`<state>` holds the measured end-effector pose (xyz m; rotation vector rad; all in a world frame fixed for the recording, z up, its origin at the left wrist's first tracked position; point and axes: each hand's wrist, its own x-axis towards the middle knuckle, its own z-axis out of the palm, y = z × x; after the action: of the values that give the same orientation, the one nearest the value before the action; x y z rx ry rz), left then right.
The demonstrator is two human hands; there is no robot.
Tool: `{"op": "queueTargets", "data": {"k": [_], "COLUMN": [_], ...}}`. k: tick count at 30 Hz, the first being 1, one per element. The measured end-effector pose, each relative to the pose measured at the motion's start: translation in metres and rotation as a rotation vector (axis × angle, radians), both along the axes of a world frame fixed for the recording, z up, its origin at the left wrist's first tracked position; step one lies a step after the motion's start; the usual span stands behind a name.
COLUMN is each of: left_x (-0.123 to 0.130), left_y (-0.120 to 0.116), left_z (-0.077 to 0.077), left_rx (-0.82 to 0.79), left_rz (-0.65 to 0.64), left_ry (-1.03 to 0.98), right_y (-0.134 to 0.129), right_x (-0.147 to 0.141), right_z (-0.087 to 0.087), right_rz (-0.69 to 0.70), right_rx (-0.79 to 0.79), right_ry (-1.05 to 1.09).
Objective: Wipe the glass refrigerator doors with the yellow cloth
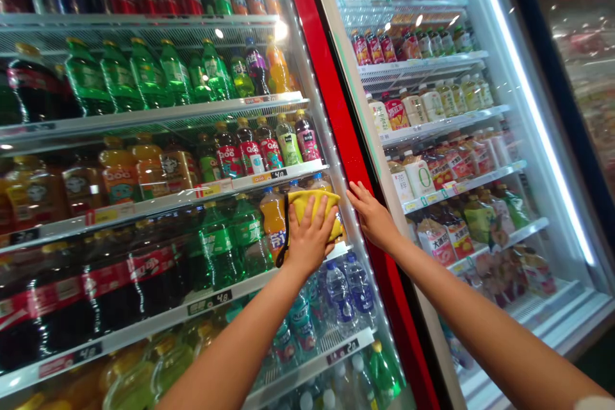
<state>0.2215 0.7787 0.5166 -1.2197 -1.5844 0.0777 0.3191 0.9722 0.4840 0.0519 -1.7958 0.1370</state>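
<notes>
A yellow cloth (298, 204) with a dark edge lies against the glass door of the left drinks cooler. My left hand (311, 234) presses flat on it, fingers spread, covering its lower middle. To the right, my right hand (372, 214) rests at the red door frame (331, 96), its fingers extended and apart, with no object in it. Behind the cloth and the glass, an orange drink bottle (273, 211) shows at the cloth's left side.
Shelves of green bottles (218, 243) and dark cola bottles (154, 272) fill the left cooler. A second cooler with cartons and bottles stands to the right, its lit edge strip (533, 102) slanting down. Blurred goods show at the far right.
</notes>
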Motion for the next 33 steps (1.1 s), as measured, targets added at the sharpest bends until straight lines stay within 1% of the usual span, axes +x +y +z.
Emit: {"op": "queueTargets", "data": {"k": [1, 2, 3, 4, 5, 7, 9, 10, 11, 12, 13, 15, 17, 18, 19, 20, 21, 23, 24, 26, 27, 28, 29, 30, 32, 33], "left_x": [0.001, 0.004, 0.006, 0.009, 0.012, 0.015, 0.013, 0.010, 0.007, 0.003, -0.001, -0.009, -0.012, -0.012, -0.011, -0.009, -0.007, -0.004, -0.003, -0.006, -0.009, -0.013, -0.018, -0.023, -0.033, -0.037], "left_y": [0.003, 0.008, 0.014, 0.021, 0.027, 0.035, 0.033, 0.028, 0.020, 0.012, 0.002, -0.016, -0.027, -0.029, -0.030, -0.028, -0.025, -0.021, -0.020, -0.026, -0.032, -0.040, -0.050, -0.061, -0.082, -0.092], "left_z": [-0.005, -0.005, -0.002, 0.005, 0.015, 0.041, 0.064, 0.071, 0.075, 0.074, 0.069, 0.051, 0.030, 0.023, 0.020, 0.020, 0.025, 0.044, 0.056, 0.077, 0.082, 0.084, 0.080, 0.071, 0.044, 0.029], "left_rx": [-0.038, -0.062, -0.069, -0.060, -0.043, 0.016, 0.122, 0.181, 0.236, 0.280, 0.308, 0.297, 0.192, 0.124, 0.060, 0.006, -0.034, -0.061, -0.046, 0.045, 0.110, 0.178, 0.240, 0.288, 0.325, 0.301], "left_rz": [-0.013, -0.024, -0.031, -0.035, -0.038, -0.037, -0.024, -0.016, -0.008, -0.001, 0.007, 0.017, 0.014, 0.010, 0.007, 0.006, 0.007, 0.020, 0.030, 0.056, 0.071, 0.084, 0.095, 0.104, 0.110, 0.106], "left_ry": [0.007, 0.007, 0.002, -0.008, -0.018, -0.042, -0.078, -0.097, -0.112, -0.123, -0.127, -0.113, -0.075, -0.056, -0.040, -0.026, -0.016, -0.007, -0.010, -0.035, -0.053, -0.070, -0.083, -0.092, -0.092, -0.085], "right_y": [0.000, 0.001, 0.002, 0.002, 0.002, 0.000, -0.005, -0.009, -0.013, -0.018, -0.022, -0.030, -0.035, -0.038, -0.040, -0.041, -0.043, -0.046, -0.049, -0.055, -0.059, -0.063, -0.068, -0.074, -0.085, -0.091], "right_x": [-0.002, -0.004, -0.005, -0.006, -0.006, -0.006, -0.006, -0.006, -0.007, -0.008, -0.009, -0.012, -0.015, -0.016, -0.017, -0.018, -0.019, -0.021, -0.022, -0.024, -0.025, -0.027, -0.028, -0.031, -0.037, -0.040], "right_z": [0.005, 0.010, 0.013, 0.015, 0.016, 0.018, 0.020, 0.022, 0.024, 0.027, 0.030, 0.037, 0.042, 0.044, 0.045, 0.046, 0.046, 0.045, 0.045, 0.043, 0.042, 0.041, 0.039, 0.037, 0.032, 0.029], "right_rz": [-0.017, -0.032, -0.045, -0.056, -0.066, -0.091, -0.128, -0.146, -0.160, -0.169, -0.172, -0.165, -0.154, -0.148, -0.142, -0.139, -0.136, -0.138, -0.141, -0.148, -0.150, -0.152, -0.152, -0.151, -0.142, -0.131], "right_rx": [0.008, 0.009, 0.007, 0.004, 0.002, 0.002, -0.007, -0.012, -0.016, -0.018, -0.020, -0.029, -0.050, -0.061, -0.070, -0.078, -0.084, -0.099, -0.105, -0.105, -0.097, -0.086, -0.072, -0.055, -0.017, 0.006], "right_ry": [-0.014, -0.024, -0.029, -0.030, -0.031, -0.035, -0.040, -0.041, -0.041, -0.039, -0.036, -0.039, -0.059, -0.075, -0.090, -0.100, -0.105, -0.098, -0.087, -0.062, -0.052, -0.045, -0.040, -0.038, -0.044, -0.051]}}
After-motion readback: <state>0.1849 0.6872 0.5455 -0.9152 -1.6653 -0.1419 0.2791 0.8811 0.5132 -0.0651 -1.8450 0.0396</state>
